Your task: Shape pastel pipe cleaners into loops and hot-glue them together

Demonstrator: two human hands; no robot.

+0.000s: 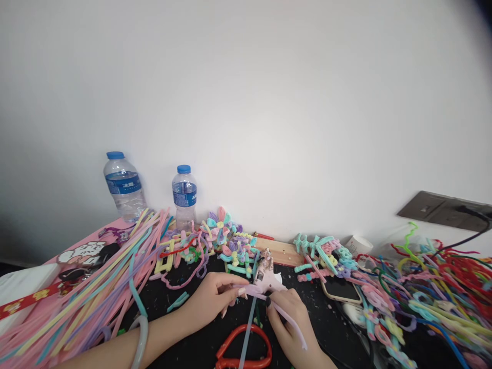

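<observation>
A lilac pipe cleaner [253,291] stretches between my two hands, low in the middle of the head view. My left hand [215,298] pinches it between thumb and fingertips, with a pale bangle on that wrist. On its other side my right hand [289,319] grips it closed, and a loose end hangs down over the back of that hand. Just behind the fingers lies a pale pink glue gun [263,277]; a long translucent glue stick [249,328] runs towards me below the pipe cleaner. Red scissors handles [269,344] lie between my forearms.
Straight pipe cleaners [115,271] are heaped at left; tangled coloured ones [453,292] fill the right. Two water bottles [123,187] [185,195] stand by the wall. Twisted pipe-cleaner shapes [234,251] lie behind. A phone [341,290] and paper cup [359,245] are at right.
</observation>
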